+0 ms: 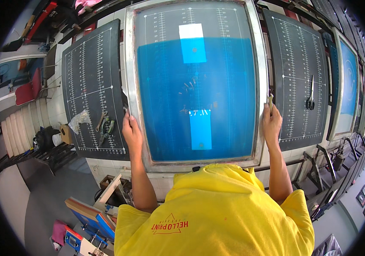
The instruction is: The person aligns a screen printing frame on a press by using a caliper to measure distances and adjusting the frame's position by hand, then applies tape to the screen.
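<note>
In front of me lies a large screen printing frame (258, 77) with a pale metal rim and blue-coated mesh (165, 98). Two paper strips show through the mesh, an upper one (190, 30) and a lower one (200, 134). My left hand (133, 133) is closed on the frame's left side, low down, thumb uppermost. At the right side, my right hand (272, 126) is closed around a brass-coloured wrench (271, 100), whose forked end sticks up past the fingers beside the rim. The parts of both hands beneath the edges are hidden.
On the left dark platen (82, 72) lie a wrench (101, 121), green-handled pliers (107, 133) and a crumpled plastic bag (80, 121). Black-handled scissors (310, 96) rest on the right platen (293, 55). Another blue screen (348, 81) stands farther right. A red chair (26, 91) is at far left.
</note>
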Demonstrator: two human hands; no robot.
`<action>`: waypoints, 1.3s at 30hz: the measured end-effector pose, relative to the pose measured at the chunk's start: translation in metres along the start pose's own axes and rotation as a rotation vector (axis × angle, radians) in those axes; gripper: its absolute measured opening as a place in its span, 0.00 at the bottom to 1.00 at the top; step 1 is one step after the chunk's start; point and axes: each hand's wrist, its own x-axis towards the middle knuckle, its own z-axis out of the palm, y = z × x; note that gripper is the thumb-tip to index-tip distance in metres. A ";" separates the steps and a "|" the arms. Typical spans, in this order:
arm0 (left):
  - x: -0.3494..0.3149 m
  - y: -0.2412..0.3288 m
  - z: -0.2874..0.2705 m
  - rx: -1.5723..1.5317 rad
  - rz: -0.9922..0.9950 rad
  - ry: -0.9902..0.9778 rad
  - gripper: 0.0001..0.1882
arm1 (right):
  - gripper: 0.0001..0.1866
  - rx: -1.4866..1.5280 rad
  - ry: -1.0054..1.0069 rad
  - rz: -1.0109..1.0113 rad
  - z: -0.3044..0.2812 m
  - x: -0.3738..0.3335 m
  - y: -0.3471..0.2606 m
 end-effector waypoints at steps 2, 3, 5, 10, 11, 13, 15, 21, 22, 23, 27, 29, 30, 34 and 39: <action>0.001 -0.006 -0.002 -0.020 -0.090 -0.031 0.23 | 0.15 0.082 0.029 0.052 0.006 -0.001 0.001; 0.007 -0.006 -0.001 0.007 -0.118 -0.030 0.24 | 0.16 0.190 -0.018 0.139 0.003 -0.001 -0.008; 0.011 -0.005 0.003 0.047 -0.097 -0.008 0.27 | 0.16 0.255 -0.020 0.176 0.005 -0.003 -0.008; 0.012 0.000 -0.001 -0.112 -0.125 -0.077 0.27 | 0.21 0.314 0.013 0.245 0.011 0.000 0.001; 0.012 0.000 -0.002 -0.124 -0.136 -0.102 0.27 | 0.22 0.349 0.008 0.283 0.011 0.001 -0.001; 0.007 0.007 -0.003 -0.127 -0.152 -0.085 0.28 | 0.23 0.336 -0.002 0.295 0.012 0.003 0.001; 0.007 0.010 -0.005 -0.101 -0.167 -0.085 0.28 | 0.24 0.306 0.004 0.300 0.012 0.003 0.000; 0.008 0.005 -0.002 -0.028 -0.106 -0.071 0.30 | 0.26 0.235 0.015 0.259 0.012 0.002 -0.003; 0.007 0.007 -0.001 -0.027 -0.100 -0.074 0.30 | 0.26 0.236 0.013 0.257 0.013 0.002 0.001; 0.006 0.009 -0.001 -0.027 -0.095 -0.078 0.30 | 0.26 0.236 0.012 0.255 0.015 0.004 0.004; 0.005 0.010 -0.002 0.001 -0.094 -0.062 0.30 | 0.26 0.245 0.013 0.248 0.018 0.005 0.008; 0.007 0.002 -0.003 -0.013 -0.117 -0.068 0.30 | 0.26 0.249 0.022 0.244 0.019 0.004 0.006; 0.007 -0.002 -0.004 -0.028 -0.116 -0.069 0.31 | 0.26 0.252 0.026 0.242 0.019 0.004 0.004; 0.004 -0.007 -0.007 -0.055 -0.098 -0.102 0.32 | 0.26 0.289 0.028 0.239 0.021 0.006 0.012; -0.028 -0.009 -0.014 0.035 -0.177 -0.128 0.32 | 0.26 0.284 0.040 0.241 0.022 0.006 0.014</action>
